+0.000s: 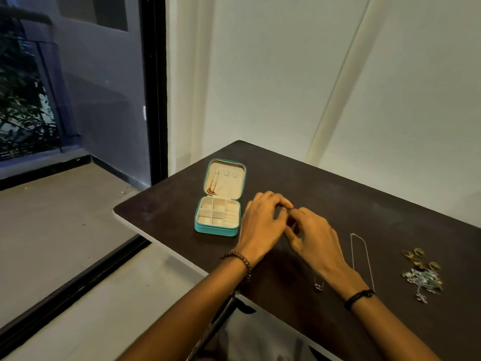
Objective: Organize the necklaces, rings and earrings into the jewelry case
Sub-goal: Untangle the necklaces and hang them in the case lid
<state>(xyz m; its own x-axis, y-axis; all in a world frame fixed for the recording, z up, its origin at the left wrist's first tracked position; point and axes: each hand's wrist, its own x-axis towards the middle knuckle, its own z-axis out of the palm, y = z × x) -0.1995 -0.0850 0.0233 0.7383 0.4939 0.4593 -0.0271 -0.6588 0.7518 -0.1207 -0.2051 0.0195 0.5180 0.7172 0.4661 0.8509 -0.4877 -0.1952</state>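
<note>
The teal jewelry case lies open on the dark table, left of my hands. Its cream lid holds a gold necklace, and the divided compartments look bare. My left hand and my right hand meet fingertip to fingertip just right of the case, pinching at one spot. A fine chain with a small silver pendant trails out from under my right wrist. A silver necklace lies stretched out to the right. Further right lie several gold rings and a heap of silver earrings.
The table's left corner and front edge are close to the case, with the floor below. A white wall stands behind the table, and a dark glass door frame rises at the left.
</note>
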